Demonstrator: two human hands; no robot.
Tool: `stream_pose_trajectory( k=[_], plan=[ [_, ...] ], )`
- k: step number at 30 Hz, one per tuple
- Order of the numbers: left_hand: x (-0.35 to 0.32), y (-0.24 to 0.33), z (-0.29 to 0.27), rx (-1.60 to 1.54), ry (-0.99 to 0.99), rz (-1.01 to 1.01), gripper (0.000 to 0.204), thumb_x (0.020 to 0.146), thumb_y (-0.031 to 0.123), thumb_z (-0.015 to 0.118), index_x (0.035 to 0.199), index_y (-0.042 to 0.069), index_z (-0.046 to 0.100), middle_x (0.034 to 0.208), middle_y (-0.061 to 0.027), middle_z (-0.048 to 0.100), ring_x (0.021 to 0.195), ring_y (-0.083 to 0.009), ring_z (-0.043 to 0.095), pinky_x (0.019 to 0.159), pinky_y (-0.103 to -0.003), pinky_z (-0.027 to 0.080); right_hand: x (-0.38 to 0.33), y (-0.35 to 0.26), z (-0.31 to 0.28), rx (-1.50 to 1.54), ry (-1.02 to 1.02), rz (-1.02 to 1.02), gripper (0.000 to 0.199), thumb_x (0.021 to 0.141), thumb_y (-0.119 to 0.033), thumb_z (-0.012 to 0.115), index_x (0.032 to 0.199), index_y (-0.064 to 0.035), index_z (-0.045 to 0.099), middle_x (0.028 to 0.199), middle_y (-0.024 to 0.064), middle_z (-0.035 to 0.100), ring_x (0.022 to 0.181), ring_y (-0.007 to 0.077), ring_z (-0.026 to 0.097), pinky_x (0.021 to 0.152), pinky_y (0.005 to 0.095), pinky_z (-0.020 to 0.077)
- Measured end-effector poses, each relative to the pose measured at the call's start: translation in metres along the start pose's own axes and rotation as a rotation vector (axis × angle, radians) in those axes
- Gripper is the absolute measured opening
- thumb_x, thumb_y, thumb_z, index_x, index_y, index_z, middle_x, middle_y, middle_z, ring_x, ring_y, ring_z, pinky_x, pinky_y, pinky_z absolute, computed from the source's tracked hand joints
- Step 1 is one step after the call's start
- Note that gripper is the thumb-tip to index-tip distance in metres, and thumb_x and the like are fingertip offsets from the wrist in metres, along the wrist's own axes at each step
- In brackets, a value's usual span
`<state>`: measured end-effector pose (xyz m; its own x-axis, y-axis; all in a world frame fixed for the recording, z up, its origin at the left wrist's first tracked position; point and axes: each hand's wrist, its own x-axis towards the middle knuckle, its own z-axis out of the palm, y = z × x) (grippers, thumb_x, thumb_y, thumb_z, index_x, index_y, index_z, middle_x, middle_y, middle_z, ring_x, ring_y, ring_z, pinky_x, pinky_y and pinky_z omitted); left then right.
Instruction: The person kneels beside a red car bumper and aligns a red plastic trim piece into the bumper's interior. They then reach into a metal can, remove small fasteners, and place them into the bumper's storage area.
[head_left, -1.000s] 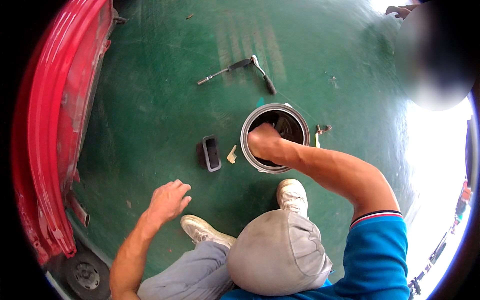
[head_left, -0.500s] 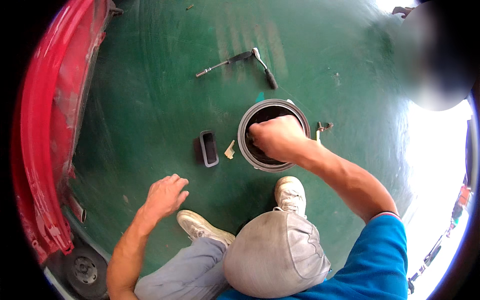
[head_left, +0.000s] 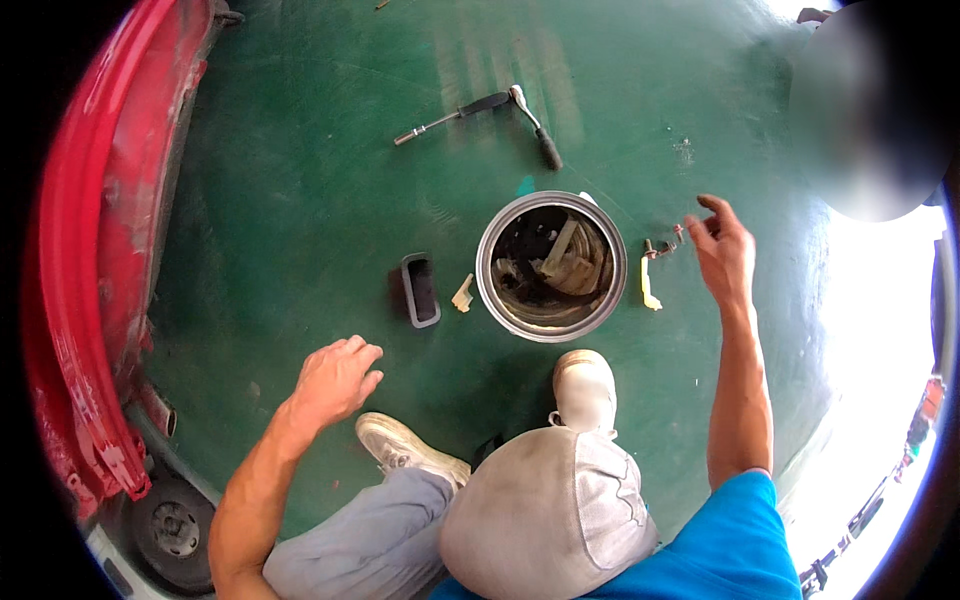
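Hands: right hand (head_left: 722, 250) raised open, empty, just right of the metal can (head_left: 551, 266), near small bolts (head_left: 662, 245); left hand (head_left: 335, 378) spread empty, left of the can. Risk: bolts may be scattered if brushed.
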<state>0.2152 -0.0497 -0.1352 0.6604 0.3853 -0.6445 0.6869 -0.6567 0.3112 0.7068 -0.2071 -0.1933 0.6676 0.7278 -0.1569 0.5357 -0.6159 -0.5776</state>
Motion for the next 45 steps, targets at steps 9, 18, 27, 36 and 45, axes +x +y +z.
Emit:
stream_pose_trajectory(
  k=[9, 18, 27, 36, 45],
  plan=[
    [-0.005, 0.010, 0.003, 0.050, -0.005, 0.025, 0.031, 0.090, 0.022, 0.072, 0.116, 0.008, 0.067, 0.106, -0.0119, 0.066, 0.102, -0.0324, 0.066, 0.086, -0.046, 0.055, -0.032, -0.150, 0.102, -0.664, -0.897, -0.941, 0.015, 0.089, -0.015, 0.061, 0.088, -0.0106, 0.075, 0.082, 0.0109, 0.075, 0.083, 0.0304, 0.076, 0.068, 0.0447, 0.0580],
    [-0.025, -0.004, 0.006, -0.030, 0.063, -0.008, 0.031, 0.088, 0.021, 0.074, 0.114, 0.007, 0.066, 0.107, -0.0129, 0.066, 0.103, -0.0342, 0.065, 0.087, -0.046, 0.054, -0.032, -0.147, 0.164, -0.801, -0.879, -0.841, 0.021, 0.090, -0.015, 0.064, 0.097, -0.0116, 0.083, 0.103, 0.0126, 0.078, 0.097, 0.0292, 0.076, 0.079, 0.0417, 0.0601],
    [-0.023, -0.008, 0.010, -0.024, 0.038, -0.014, 0.031, 0.087, 0.020, 0.075, 0.114, 0.007, 0.067, 0.107, -0.0124, 0.067, 0.103, -0.0342, 0.066, 0.088, -0.046, 0.055, -0.038, -0.169, 0.148, -0.751, -0.889, -0.905, 0.018, 0.087, -0.014, 0.064, 0.092, -0.0124, 0.081, 0.098, 0.0104, 0.078, 0.092, 0.0276, 0.076, 0.077, 0.0410, 0.0592],
    [-0.011, -0.006, 0.009, -0.031, 0.036, 0.024, 0.026, 0.087, 0.018, 0.074, 0.110, 0.007, 0.067, 0.104, -0.0118, 0.066, 0.100, -0.0333, 0.066, 0.085, -0.047, 0.055, -0.026, -0.051, -0.020, 0.228, -0.186, -0.042, 0.018, 0.092, -0.019, 0.070, 0.106, -0.0088, 0.073, 0.095, 0.0147, 0.074, 0.084, 0.0297, 0.072, 0.075, 0.0388, 0.0558],
    [0.003, 0.007, -0.005, 0.013, 0.047, 0.051, 0.026, 0.089, 0.020, 0.073, 0.111, 0.007, 0.067, 0.104, -0.0122, 0.066, 0.099, -0.0339, 0.066, 0.084, -0.047, 0.055, -0.035, 0.013, -0.002, -0.266, -0.088, 0.012, 0.034, 0.087, -0.013, 0.070, 0.122, -0.0124, 0.069, 0.099, 0.0116, 0.072, 0.095, 0.0317, 0.071, 0.080, 0.0451, 0.0562]
  ],
)
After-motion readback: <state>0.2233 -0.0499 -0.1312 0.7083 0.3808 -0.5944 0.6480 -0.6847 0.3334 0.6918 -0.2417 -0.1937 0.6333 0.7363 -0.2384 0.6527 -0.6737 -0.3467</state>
